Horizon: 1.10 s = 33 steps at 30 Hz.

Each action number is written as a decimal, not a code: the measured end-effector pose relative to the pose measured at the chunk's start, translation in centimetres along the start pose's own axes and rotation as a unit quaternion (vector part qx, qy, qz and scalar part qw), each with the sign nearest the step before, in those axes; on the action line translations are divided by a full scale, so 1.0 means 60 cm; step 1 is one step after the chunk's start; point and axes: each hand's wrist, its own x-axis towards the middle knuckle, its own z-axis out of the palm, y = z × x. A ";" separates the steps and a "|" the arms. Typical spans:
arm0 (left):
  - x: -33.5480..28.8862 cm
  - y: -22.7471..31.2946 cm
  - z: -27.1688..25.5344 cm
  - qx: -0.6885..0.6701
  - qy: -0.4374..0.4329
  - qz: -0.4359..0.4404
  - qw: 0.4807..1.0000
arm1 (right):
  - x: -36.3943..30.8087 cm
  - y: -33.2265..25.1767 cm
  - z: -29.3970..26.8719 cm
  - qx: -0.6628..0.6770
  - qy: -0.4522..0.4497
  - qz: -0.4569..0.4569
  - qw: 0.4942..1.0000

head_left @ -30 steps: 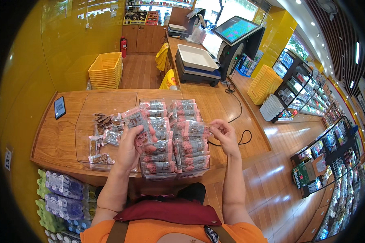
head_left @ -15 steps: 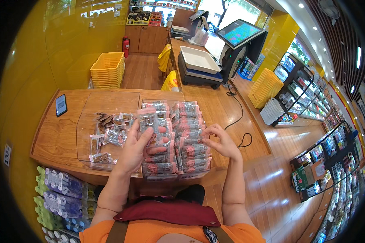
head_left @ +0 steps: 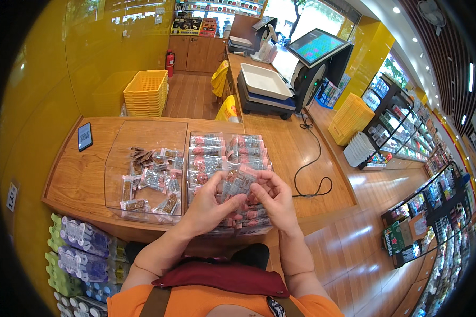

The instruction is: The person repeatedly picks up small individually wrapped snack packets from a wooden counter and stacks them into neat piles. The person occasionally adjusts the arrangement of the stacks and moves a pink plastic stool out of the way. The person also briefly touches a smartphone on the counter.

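just below the frame's centre, the left hand (head_left: 210, 205) and right hand (head_left: 276, 203) together hold at least one small pink-ended packet (head_left: 241, 182). it looks light, soft and slippery; the flat sealed ends seem best to pinch.

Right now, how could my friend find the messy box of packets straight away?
Find the wooden counter by the shiny yellow wall. On it, look for the clear box nearest that wall. Its little packets lie in a jumbled heap, but the pink-edged packets beside it are lined up in rows.
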 end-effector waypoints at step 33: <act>-0.027 0.019 -0.087 -0.052 0.162 0.073 0.983 | 0.152 -0.048 0.008 -0.525 -0.002 -0.015 0.851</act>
